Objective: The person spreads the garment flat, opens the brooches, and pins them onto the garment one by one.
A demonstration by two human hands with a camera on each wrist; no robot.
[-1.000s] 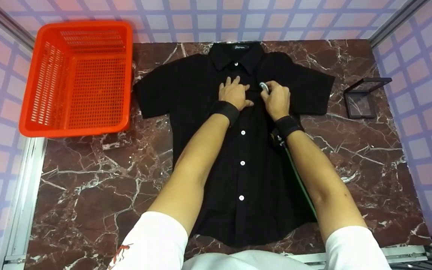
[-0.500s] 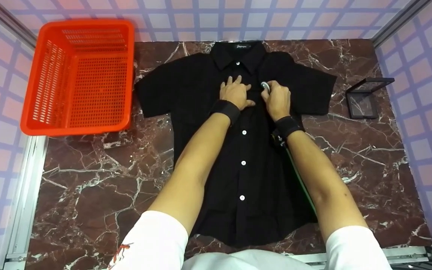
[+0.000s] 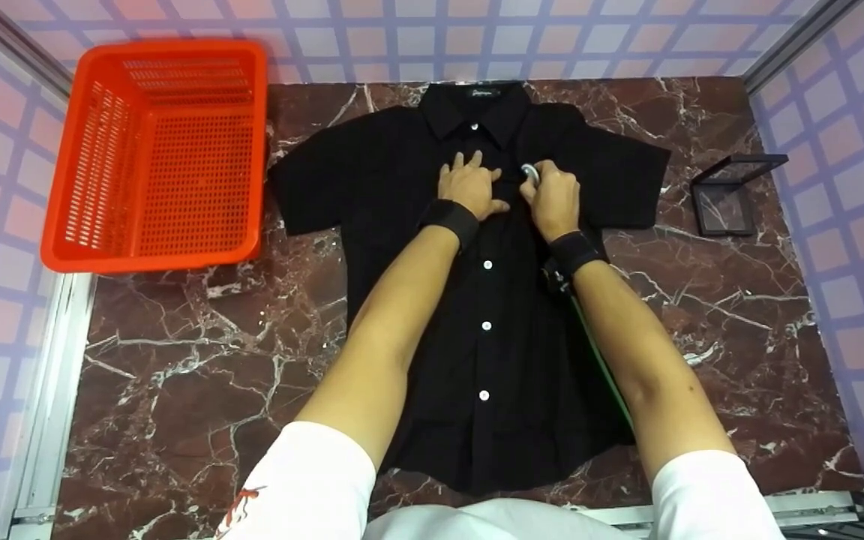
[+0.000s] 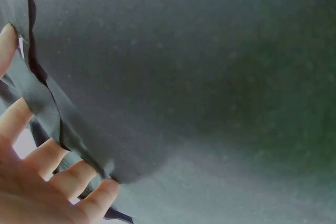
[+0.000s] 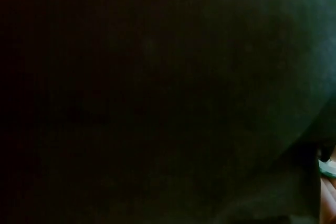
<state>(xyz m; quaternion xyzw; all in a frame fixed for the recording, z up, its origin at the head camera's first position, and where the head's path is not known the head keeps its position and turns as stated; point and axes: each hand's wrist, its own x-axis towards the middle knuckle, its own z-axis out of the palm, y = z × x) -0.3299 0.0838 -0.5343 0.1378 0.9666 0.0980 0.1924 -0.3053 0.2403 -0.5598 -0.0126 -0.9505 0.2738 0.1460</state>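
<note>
a black shirt (image 3: 432,300) is spread flat, front up and buttoned, on the marble desk (image 3: 177,360), its collar at the far edge. the left hand (image 3: 469,187) is laid on the chest just below the collar, its fingers (image 4: 58,177) straight and slightly apart, pressed on the cloth. just beside it, across the button line, the right hand (image 3: 554,199) rests on the shirt with fingers curled and clamped on a small round silvery badge (image 3: 529,173), held against the cloth. an orange basket (image 3: 154,150) stands at the desk's far left corner, and a small open black box (image 3: 724,202) lies at the right, near the sleeve. the right wrist view is filled by dark cloth.
</note>
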